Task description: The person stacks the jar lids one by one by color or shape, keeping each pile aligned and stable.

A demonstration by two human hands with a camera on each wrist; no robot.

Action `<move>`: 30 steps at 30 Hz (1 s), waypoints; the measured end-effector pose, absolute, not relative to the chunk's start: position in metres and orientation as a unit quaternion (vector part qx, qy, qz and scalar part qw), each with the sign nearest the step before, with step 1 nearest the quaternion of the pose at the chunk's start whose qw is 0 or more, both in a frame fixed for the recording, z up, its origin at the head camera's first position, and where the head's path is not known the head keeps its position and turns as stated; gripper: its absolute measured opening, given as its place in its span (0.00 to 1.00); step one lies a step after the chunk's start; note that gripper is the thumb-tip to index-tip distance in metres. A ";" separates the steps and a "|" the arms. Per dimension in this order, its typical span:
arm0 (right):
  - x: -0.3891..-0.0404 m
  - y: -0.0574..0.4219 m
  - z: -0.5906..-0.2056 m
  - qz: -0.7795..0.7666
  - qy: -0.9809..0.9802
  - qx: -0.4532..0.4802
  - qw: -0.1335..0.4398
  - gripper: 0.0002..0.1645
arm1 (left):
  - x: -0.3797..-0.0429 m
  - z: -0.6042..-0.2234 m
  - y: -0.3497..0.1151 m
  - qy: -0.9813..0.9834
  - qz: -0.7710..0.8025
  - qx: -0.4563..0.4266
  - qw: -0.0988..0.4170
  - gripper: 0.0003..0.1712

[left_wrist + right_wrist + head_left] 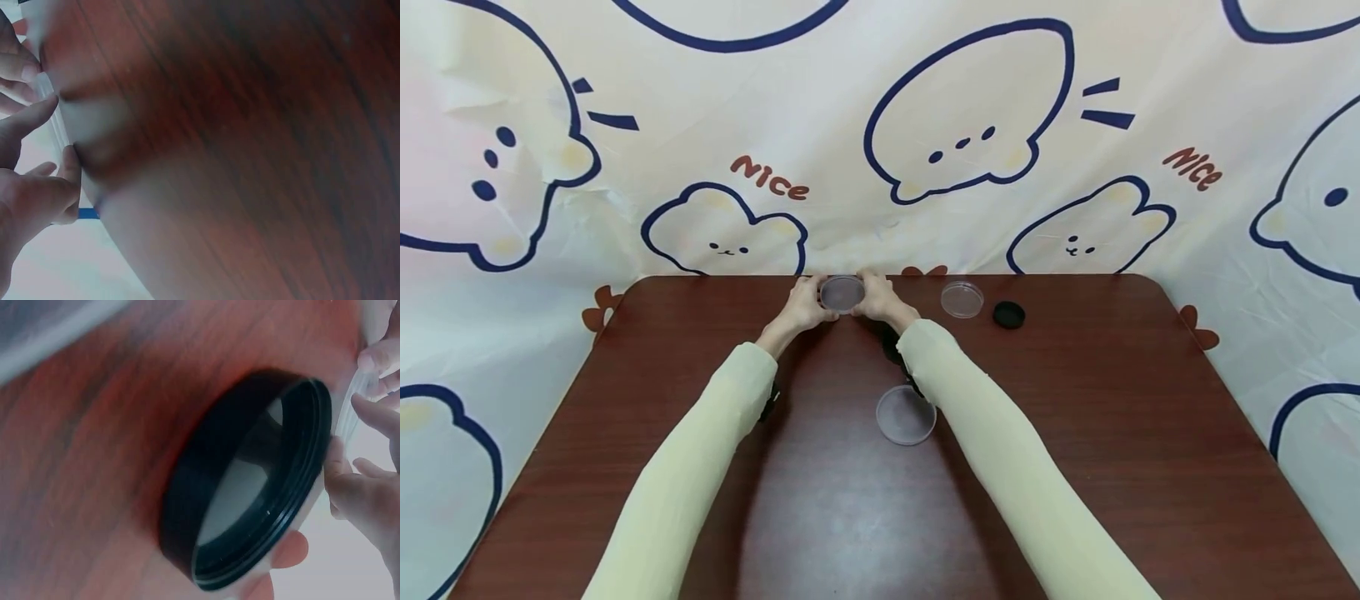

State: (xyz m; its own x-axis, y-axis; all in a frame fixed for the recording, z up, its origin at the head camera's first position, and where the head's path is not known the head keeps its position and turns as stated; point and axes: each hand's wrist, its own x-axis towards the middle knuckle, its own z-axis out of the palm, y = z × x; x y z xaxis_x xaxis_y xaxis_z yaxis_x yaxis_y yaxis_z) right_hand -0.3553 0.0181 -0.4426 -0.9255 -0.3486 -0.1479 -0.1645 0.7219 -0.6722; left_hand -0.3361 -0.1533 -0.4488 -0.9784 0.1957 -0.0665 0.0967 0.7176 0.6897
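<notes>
1. Clear round dish [842,295], one; located at the far edge of the table [1120,467], between the two hands; whether it rests on the wood or is raised cannot be told.
2. Left hand [806,305]; thumb and fingers clamped on the left side of the clear round dish; pale sleeve down to the wrist.
3. Right hand [881,300]; thumb and fingers clamped on the right side of the same dish; matching pale sleeve.
4. Black ring [187,475], shallow, round, with grooves inside its rim; standing on the wood near the right hand, as seen from the right wrist; a paler surface within.
5. Second clear dish [962,300]; to the right of the right hand, near the far edge; well apart from it.
6. Black round piece [1009,315]; just beside the second clear dish, on its right.
7. Third clear dish [906,415]; lying nearer the person, its right edge beside the right sleeve.
8. Backdrop [835,108], pale; blue-outlined cartoon figures and reddish "Nice" lettering.
</notes>
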 end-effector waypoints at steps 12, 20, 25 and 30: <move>-0.353 0.012 -0.447 -0.349 0.922 -0.107 0.128 0.43 | -0.340 -0.447 -0.152 0.940 0.315 0.078 0.104 0.45; -0.352 0.016 -0.445 -0.349 0.920 -0.112 0.136 0.45 | -0.339 -0.444 -0.152 0.935 0.319 0.087 0.126 0.45; -0.352 0.019 -0.443 -0.343 0.922 -0.111 0.141 0.45 | -0.339 -0.444 -0.151 0.932 0.328 0.085 0.128 0.45; -0.353 0.019 -0.442 -0.334 0.926 -0.112 0.140 0.44 | -0.337 -0.443 -0.151 0.931 0.332 0.088 0.126 0.44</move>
State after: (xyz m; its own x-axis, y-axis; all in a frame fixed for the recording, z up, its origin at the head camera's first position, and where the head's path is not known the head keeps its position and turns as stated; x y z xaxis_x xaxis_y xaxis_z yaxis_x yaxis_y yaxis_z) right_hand -0.3531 0.0193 -0.4416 -0.9358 -0.3007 -0.1838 -0.1143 0.7523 -0.6488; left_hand -0.3375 -0.1510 -0.4428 -0.9530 0.2469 -0.1754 0.0800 0.7639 0.6403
